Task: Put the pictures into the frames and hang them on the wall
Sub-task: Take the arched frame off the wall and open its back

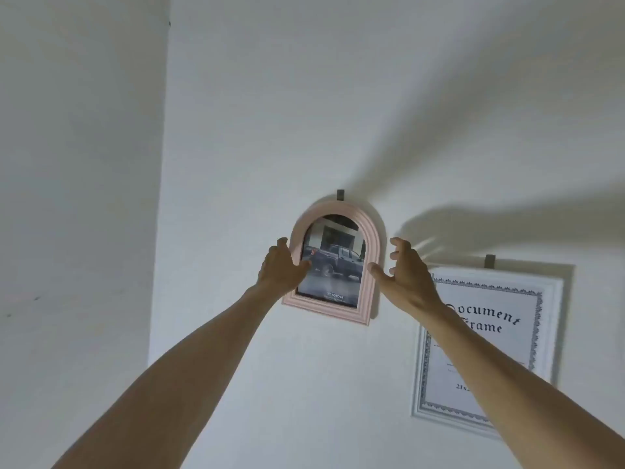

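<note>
1. Fingers [283, 247] of the left hand [282, 270] are curled round the left edge of the pink arched frame [370, 238], thumb laid on the glass near the truck picture [333, 265]; the frame is gripped on that side.
2. Right hand [404, 269] is held spread, its fingers loosely bent and slightly blurred, just beside the frame's right edge; the thumb tip looks at or very near the edge, but contact cannot be confirmed. Nothing is held by it.
3. Pink arched frame is seen flat against the white wall [304, 96], picture already in it, its arch top just under a small grey hook [340, 195]. Whether it is seated on the hook cannot be told.
4. Handling, judged: light, stiff moulding, glazed front likely fragile and smooth. Best taken by both side edges, not by the glass; bottom corners would also serve.
5. Nearby: a white document frame [554, 333] is hung to the right on its own grey hook [489, 261], partly crossed by the right forearm. It is near enough to be knocked by that arm.
6. A wall corner [162, 198] lies well left; no obstruction is judged there.
</note>
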